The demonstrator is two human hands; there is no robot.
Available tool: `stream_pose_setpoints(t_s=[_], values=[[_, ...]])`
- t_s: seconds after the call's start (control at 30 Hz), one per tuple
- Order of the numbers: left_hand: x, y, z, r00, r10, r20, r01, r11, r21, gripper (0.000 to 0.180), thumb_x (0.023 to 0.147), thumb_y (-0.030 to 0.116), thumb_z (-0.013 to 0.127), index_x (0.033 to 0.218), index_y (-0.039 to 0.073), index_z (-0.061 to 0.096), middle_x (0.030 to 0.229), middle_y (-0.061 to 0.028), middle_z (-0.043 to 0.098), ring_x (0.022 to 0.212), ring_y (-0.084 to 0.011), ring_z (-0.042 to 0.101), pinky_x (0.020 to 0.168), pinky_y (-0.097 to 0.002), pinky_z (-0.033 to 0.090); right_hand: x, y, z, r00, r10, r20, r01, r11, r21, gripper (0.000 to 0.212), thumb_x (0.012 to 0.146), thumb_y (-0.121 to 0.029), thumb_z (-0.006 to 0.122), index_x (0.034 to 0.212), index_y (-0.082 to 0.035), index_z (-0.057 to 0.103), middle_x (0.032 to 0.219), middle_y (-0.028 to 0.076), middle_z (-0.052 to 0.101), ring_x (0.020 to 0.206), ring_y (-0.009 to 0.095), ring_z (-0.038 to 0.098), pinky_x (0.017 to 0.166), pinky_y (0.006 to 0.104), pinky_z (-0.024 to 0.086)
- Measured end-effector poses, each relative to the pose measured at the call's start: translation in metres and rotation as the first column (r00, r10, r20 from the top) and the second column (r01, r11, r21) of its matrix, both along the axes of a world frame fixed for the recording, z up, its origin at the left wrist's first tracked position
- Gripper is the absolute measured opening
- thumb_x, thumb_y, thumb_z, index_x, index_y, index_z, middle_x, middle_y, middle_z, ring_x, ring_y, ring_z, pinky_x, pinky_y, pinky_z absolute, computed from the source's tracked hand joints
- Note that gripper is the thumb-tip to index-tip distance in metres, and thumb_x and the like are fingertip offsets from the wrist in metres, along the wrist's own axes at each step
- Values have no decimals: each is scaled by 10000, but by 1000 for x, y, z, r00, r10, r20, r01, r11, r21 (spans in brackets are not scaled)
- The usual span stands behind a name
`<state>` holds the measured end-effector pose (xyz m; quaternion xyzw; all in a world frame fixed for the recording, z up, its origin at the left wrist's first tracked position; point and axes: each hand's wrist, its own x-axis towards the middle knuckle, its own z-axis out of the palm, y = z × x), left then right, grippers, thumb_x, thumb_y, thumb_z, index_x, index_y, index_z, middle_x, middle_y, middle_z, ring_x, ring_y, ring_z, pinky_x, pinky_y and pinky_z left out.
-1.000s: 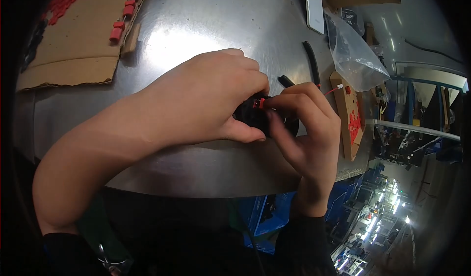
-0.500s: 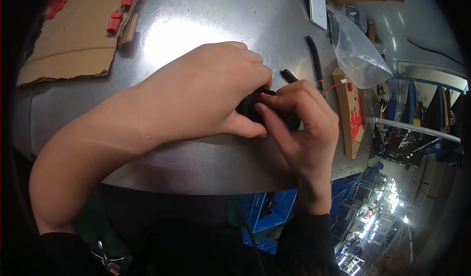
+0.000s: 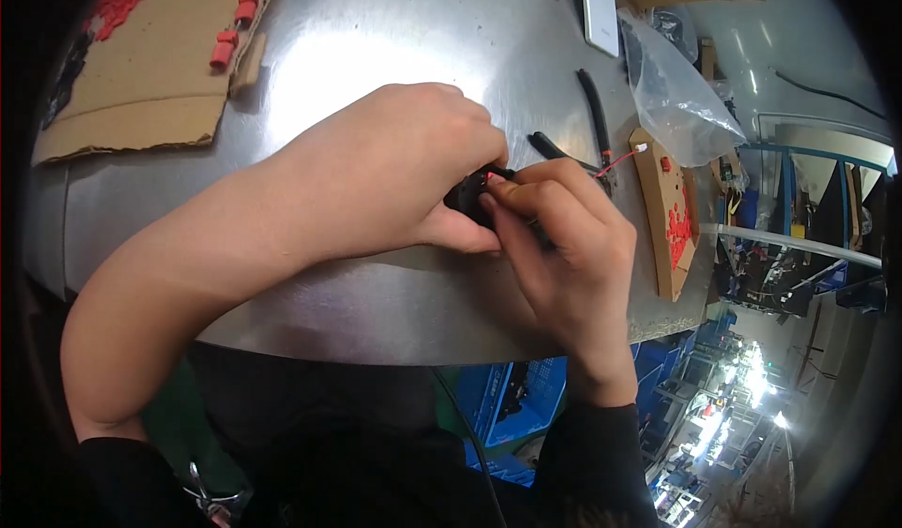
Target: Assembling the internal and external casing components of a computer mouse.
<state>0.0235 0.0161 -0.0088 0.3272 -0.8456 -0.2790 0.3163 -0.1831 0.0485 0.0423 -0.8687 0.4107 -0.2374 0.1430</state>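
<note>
Over the metal table, my left hand [image 3: 427, 157] is closed around a small black part [image 3: 463, 197], most of which its fingers hide. My right hand [image 3: 583, 246] meets it from the right, thumb and forefinger pinched on a tiny red piece [image 3: 490, 178] at the black part's edge. What the red piece is cannot be made out. Beyond my right hand, a thin red wire [image 3: 618, 163] ends in a small white connector [image 3: 642, 148]. Pliers with black handles [image 3: 594, 110] lie just past my right fingers, partly covered.
At the far left, a cardboard sheet [image 3: 141, 115] carries red pieces, with red blocks [image 3: 224, 51] along its edge. A cardboard tray [image 3: 655, 209] of small red parts stands right, near a clear plastic bag [image 3: 681, 105] and a white phone [image 3: 599, 11]. A blue crate [image 3: 540, 406] sits below the table edge.
Both hands have shifted slightly left in the picture with the black part between them. The right fingertips remain pinched at the red piece, and more of the red wire shows.
</note>
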Motion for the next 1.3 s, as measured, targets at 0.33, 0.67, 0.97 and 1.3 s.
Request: stream_pose_setpoints(t_s=[0.33, 0.67, 0.97, 1.3], values=[[-1, 4, -3, 995, 3, -99, -3, 1000, -6, 503, 705, 332, 909, 1055, 36, 700, 920, -111, 654, 928, -327, 609, 810, -419, 505, -17, -11, 4, 996, -2, 87, -9, 992, 128, 200, 803, 47, 792, 989, -1, 735, 966, 67, 669, 752, 92, 603, 636, 222, 457], [0, 3, -4, 995, 20, -95, -20, 1000, 1, 503, 691, 296, 916, 1060, 34, 695, 935, -106, 648, 940, -319, 605, 819, -417, 506, -3, -3, 2, 999, -14, -39, 10, 995, -100, 183, 780, 58, 804, 937, 9, 724, 914, 73, 663, 739, 124, 635, 638, 261, 501], [0, 2, -4, 996, 5, -94, -3, 1000, 16, 507, 692, 313, 916, 1050, 32, 694, 928, -107, 640, 943, -326, 600, 832, -424, 503, -15, -16, 8, 996, 2, 94, -11, 995, 98, 315, 795, 54, 769, 1090, -54, 751, 951, 79, 668, 756, 197, 670, 662, 289, 533], [1, 1, 5, 1000, 3, -9, -2, 996, 87, 423, 765, 366, 869, 951, 15, 724, 960, -121, 683, 1012, -318, 637, 912, -419, 535, -8, -71, 50, 754, 524, -396, -483, 851, 206, 266, 778, -44, 709, 1041, -72, 732, 901, 75, 629, 782, 278, 661, 686, 373, 545]])
